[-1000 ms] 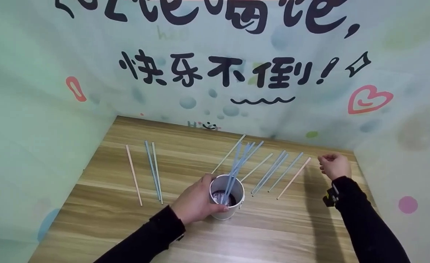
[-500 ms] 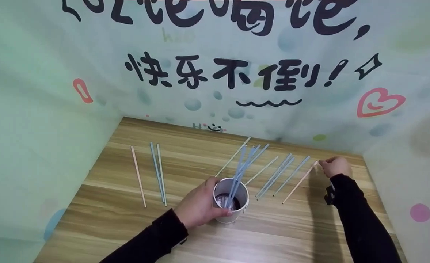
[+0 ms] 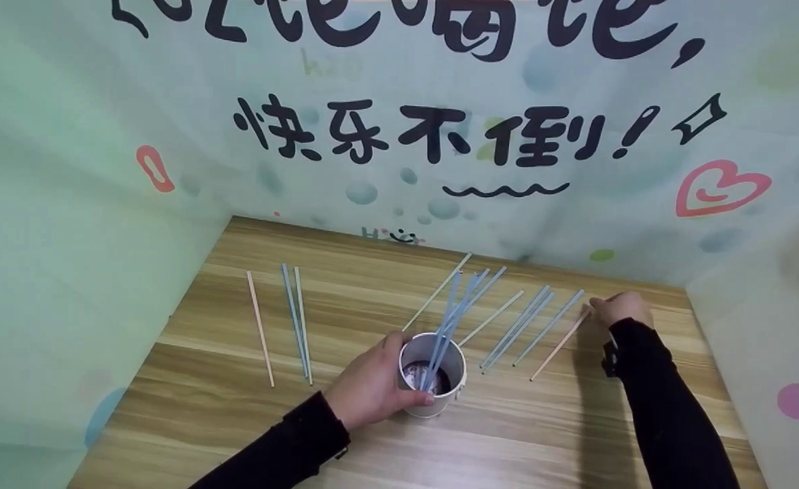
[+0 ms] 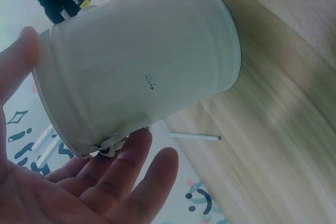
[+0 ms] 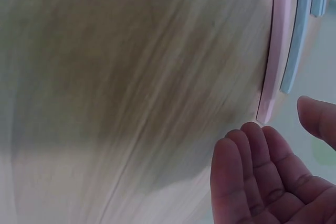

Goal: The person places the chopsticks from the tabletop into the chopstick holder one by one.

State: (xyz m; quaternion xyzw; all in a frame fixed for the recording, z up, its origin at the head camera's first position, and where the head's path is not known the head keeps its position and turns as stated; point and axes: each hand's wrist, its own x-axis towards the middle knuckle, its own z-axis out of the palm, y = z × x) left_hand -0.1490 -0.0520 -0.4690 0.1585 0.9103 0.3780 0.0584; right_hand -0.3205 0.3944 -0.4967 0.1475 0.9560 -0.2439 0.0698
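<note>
My left hand (image 3: pixel 366 382) holds a small white metal bucket (image 4: pixel 142 61) by its rim, the thumb over the near side. Several blue straws (image 3: pixel 445 326) lean inside the bucket, their tops pointing up and right. At the right, my right hand (image 3: pixel 623 311) is low over the table, fingertips right at the far end of a pink straw (image 3: pixel 559 344). In the right wrist view, the fingers lie side by side, with the thumb apart from them, and the end of the pink straw (image 5: pixel 274 61) touches or nearly touches the fingertips.
Left of the bucket lie another pink straw (image 3: pixel 261 329), a blue straw (image 3: pixel 294 319) and a pale straw (image 3: pixel 304 326). Pale straws (image 3: pixel 493 317) and blue straws (image 3: pixel 518 329) lie between the bucket and my right hand. A printed cloth (image 3: pixel 399 170) borders the wooden table (image 3: pixel 508 441).
My right hand has come down and left to the pink straw's far end. The left hand stays on the bucket. The head view has shifted slightly.
</note>
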